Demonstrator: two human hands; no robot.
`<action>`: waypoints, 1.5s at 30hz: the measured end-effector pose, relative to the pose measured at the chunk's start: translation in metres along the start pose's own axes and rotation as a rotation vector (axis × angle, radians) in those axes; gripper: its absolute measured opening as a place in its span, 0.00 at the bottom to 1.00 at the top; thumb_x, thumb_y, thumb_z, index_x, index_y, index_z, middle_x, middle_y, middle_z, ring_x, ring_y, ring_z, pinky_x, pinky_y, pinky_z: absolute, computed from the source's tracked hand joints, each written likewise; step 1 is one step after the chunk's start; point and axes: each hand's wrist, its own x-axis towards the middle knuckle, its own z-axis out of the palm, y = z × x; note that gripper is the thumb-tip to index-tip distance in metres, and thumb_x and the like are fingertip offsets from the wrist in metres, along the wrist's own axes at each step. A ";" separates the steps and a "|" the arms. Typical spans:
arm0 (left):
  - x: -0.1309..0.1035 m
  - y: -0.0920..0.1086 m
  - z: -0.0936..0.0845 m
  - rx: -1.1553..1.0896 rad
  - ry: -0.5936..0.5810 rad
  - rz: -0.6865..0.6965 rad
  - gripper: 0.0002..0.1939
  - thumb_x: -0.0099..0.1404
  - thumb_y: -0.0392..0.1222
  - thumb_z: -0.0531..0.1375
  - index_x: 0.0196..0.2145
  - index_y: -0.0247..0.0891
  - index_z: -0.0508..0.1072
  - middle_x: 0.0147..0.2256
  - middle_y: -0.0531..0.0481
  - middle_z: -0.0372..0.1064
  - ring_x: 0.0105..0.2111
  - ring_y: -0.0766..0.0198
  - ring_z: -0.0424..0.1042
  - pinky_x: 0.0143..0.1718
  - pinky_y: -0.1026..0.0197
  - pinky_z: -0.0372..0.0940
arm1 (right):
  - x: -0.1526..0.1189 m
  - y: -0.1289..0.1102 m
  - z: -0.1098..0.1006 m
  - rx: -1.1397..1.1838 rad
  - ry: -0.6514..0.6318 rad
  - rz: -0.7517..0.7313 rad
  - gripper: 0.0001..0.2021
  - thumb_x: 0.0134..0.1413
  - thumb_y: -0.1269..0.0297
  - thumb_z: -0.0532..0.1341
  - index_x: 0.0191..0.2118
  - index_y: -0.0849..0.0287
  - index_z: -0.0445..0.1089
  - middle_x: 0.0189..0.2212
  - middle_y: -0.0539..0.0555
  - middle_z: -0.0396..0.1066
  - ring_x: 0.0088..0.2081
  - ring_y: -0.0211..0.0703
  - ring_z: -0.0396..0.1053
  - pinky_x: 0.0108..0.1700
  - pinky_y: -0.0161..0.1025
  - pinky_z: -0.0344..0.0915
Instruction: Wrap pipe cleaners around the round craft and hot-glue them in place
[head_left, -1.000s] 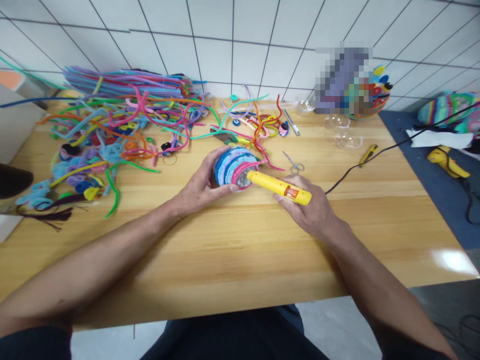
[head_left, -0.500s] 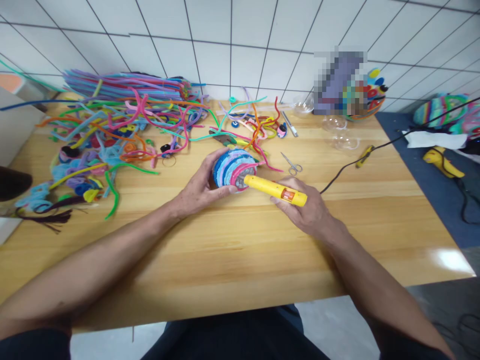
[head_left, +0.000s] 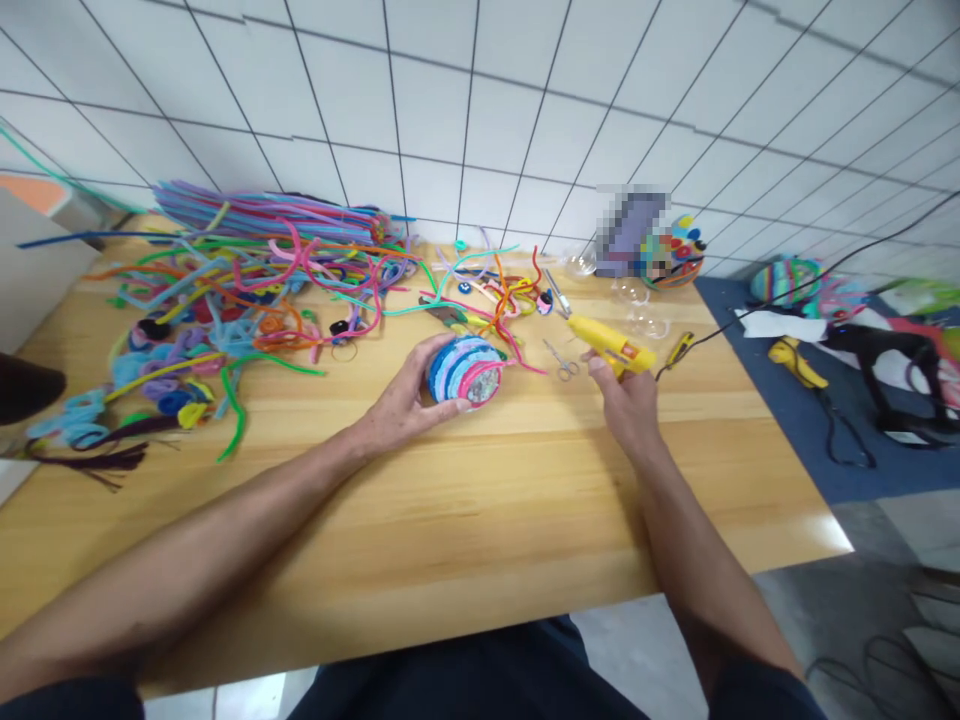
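Note:
My left hand point(head_left: 411, 402) is wrapped around a ball point(head_left: 459, 368) covered in rings of blue, light blue and pink pipe cleaner. A bare greyish patch shows on the ball's right side, edged by a pink strand. Off to the right, my right hand point(head_left: 628, 398) grips a yellow hot glue gun point(head_left: 611, 343) by its handle. The gun's nozzle points up and left, apart from the ball. Small scissors point(head_left: 562, 360) lie on the table between the ball and the gun.
Loose coloured pipe cleaners point(head_left: 247, 300) cover the table's left, with a bundle point(head_left: 270, 212) behind them. Clear plastic domes point(head_left: 646, 318) and a basket of bright pieces point(head_left: 675, 255) stand back right. A yellow-handled cutter point(head_left: 680, 350) lies near the gun's black cord point(head_left: 720, 328).
My right hand has drawn the glue gun away from the ball to the right, and its nozzle now tilts further upward. The ball stays in my left hand. The camera view has shifted.

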 end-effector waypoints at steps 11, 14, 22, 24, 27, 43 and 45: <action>0.002 -0.002 0.000 0.038 0.011 0.077 0.46 0.76 0.58 0.72 0.80 0.46 0.57 0.76 0.32 0.62 0.77 0.40 0.67 0.79 0.33 0.65 | 0.036 0.064 0.000 -0.216 0.154 0.228 0.20 0.56 0.43 0.66 0.44 0.55 0.73 0.44 0.64 0.81 0.51 0.63 0.78 0.62 0.66 0.76; 0.004 -0.001 0.000 0.050 0.013 0.102 0.44 0.76 0.60 0.71 0.80 0.47 0.59 0.75 0.33 0.63 0.77 0.40 0.66 0.80 0.33 0.64 | 0.033 0.047 -0.012 -0.257 0.202 0.174 0.26 0.53 0.44 0.71 0.51 0.57 0.73 0.54 0.68 0.78 0.57 0.65 0.75 0.68 0.71 0.71; 0.005 -0.003 0.003 0.007 0.025 0.086 0.45 0.74 0.59 0.73 0.79 0.48 0.62 0.75 0.33 0.64 0.78 0.38 0.65 0.80 0.31 0.63 | -0.006 -0.076 0.018 -0.101 -0.152 -0.396 0.17 0.71 0.50 0.70 0.59 0.47 0.78 0.61 0.61 0.80 0.66 0.61 0.76 0.70 0.66 0.72; 0.005 -0.002 0.003 -0.005 0.033 0.096 0.44 0.74 0.58 0.74 0.79 0.48 0.62 0.76 0.33 0.64 0.78 0.38 0.65 0.80 0.30 0.63 | -0.010 -0.097 0.041 -0.016 -0.308 -0.383 0.19 0.69 0.50 0.72 0.60 0.46 0.78 0.66 0.61 0.78 0.70 0.61 0.74 0.74 0.66 0.70; 0.005 -0.003 0.005 -0.003 0.034 0.110 0.45 0.74 0.56 0.74 0.80 0.49 0.61 0.75 0.33 0.64 0.78 0.38 0.64 0.80 0.30 0.63 | -0.009 -0.107 0.067 0.089 -0.427 -0.339 0.16 0.67 0.51 0.74 0.56 0.47 0.80 0.68 0.61 0.77 0.72 0.61 0.73 0.75 0.66 0.69; 0.004 0.001 0.005 -0.001 0.045 0.107 0.44 0.74 0.57 0.73 0.80 0.50 0.61 0.76 0.35 0.65 0.78 0.39 0.64 0.80 0.33 0.64 | -0.014 -0.102 0.081 0.158 -0.382 -0.327 0.07 0.70 0.54 0.70 0.41 0.48 0.78 0.62 0.58 0.81 0.66 0.59 0.78 0.71 0.66 0.73; 0.004 0.002 0.005 0.002 0.046 0.112 0.44 0.74 0.57 0.73 0.80 0.50 0.61 0.76 0.35 0.65 0.78 0.39 0.64 0.80 0.33 0.63 | -0.015 -0.102 0.081 0.161 -0.379 -0.321 0.06 0.71 0.54 0.70 0.41 0.48 0.78 0.61 0.58 0.81 0.65 0.59 0.78 0.71 0.66 0.73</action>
